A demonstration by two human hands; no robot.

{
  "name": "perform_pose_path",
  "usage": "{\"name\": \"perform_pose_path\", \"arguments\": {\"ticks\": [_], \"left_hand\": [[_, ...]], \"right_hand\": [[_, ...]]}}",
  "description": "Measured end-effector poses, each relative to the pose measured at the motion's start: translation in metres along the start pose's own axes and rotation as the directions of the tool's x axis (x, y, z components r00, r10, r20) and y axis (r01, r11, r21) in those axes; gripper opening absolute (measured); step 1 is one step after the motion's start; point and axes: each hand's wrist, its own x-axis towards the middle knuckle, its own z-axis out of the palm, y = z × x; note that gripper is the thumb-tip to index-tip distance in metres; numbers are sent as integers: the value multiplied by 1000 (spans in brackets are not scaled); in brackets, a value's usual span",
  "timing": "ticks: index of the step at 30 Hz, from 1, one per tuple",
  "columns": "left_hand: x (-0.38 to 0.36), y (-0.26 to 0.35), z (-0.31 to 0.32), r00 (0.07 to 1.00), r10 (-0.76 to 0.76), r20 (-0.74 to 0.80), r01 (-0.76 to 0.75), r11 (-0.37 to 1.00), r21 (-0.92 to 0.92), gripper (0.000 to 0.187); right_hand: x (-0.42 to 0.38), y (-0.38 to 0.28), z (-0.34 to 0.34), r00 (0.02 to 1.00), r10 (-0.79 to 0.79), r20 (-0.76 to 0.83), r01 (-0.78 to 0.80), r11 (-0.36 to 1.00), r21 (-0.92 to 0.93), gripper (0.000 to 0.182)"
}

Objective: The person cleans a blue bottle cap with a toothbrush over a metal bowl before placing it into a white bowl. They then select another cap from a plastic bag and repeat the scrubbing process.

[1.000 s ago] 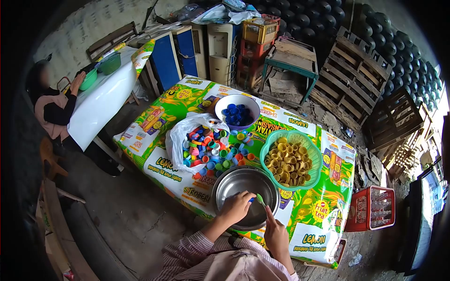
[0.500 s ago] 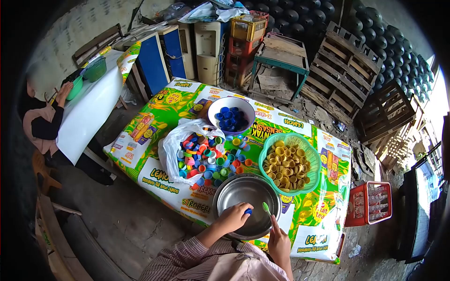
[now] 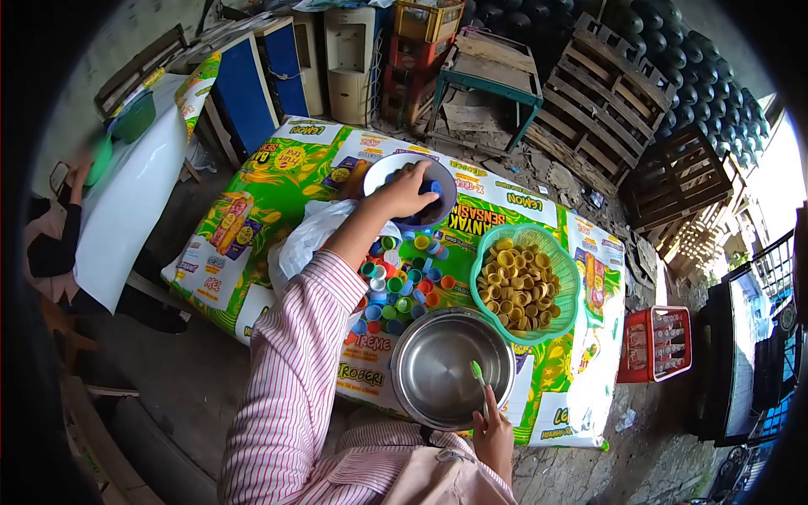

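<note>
Basin [image 3: 453, 369] before basket [image 3: 526, 284], caps [image 3: 404, 286] leftward

open room over left side of steel bowl [image 3: 429, 366], toothbrush [image 3: 477, 371] jutting over right, green basket [image 3: 570, 296] and loose caps [image 3: 404, 290] beyond

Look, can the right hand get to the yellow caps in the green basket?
Probably yes: the right hand is close to the green basket, and nothing covers the yellow caps. But it holds a toothbrush, so it may need to put that down to pick some up easily.
</note>
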Motion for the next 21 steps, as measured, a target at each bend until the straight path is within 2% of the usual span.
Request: {"name": "perform_pose_path", "arguments": {"ticks": [2, 3, 4, 6, 8, 10, 12, 13, 14, 16, 18, 20, 21], "left_hand": [[-10, -2, -20, 993, 52, -107, -16, 951, 307, 73], [-12, -14, -22, 971, 153, -185, -133, 984, 114, 70], [-19, -22, -24, 969, 131, -209, -149, 986, -73, 59], [-45, -41, -29, 998, 26, -53, -40, 961, -273, 36], [-77, -61, -23, 986, -14, 164, 76, 922, -381, 16], [-105, -59, -15, 947, -88, 308, 166, 958, -235, 9], [-119, -81, 15, 991, 81, 109, -84, 996, 19, 6], [-121, -83, 25, 996, 84, 9, -84, 980, 182, 9], [-119, -86, 34, 997, 83, 9, -83, 980, 181, 9], [-112, -83, 41, 982, 183, -56, -144, 898, 415, 14], [-106, -83, 48, 980, 192, -61, -144, 879, 455, 17], [-99, -87, 57, 977, 200, -70, -126, 812, 570, 18], [-95, -88, 58, 981, 189, -33, -133, 797, 589, 20]], "right_hand": [[-1, -7, -1, 1000, 7, 16, -7, 1000, -1, 55], [-1, -10, -1, 1000, 4, 26, -4, 1000, 1, 55], [1, -11, 0, 999, 9, 34, -9, 1000, 1, 55], [1, -13, 3, 1000, -11, 29, 11, 1000, -8, 56], [4, -15, 4, 999, -31, 15, 31, 1000, -3, 56], [6, -18, 2, 999, -37, 36, 35, 998, 57, 57], [8, -20, 3, 998, -29, 53, 24, 996, 83, 57], [10, -22, 3, 998, -42, 53, 38, 997, 64, 57], [10, -23, 3, 997, -57, 54, 54, 997, 46, 57], [10, -26, 3, 997, -67, 34, 65, 997, 39, 57], [10, -27, 4, 998, -69, 11, 68, 997, 34, 57], [9, -26, 5, 998, -61, 7, 60, 996, 63, 58], [8, -27, 5, 998, -56, 4, 55, 996, 65, 58]]}}
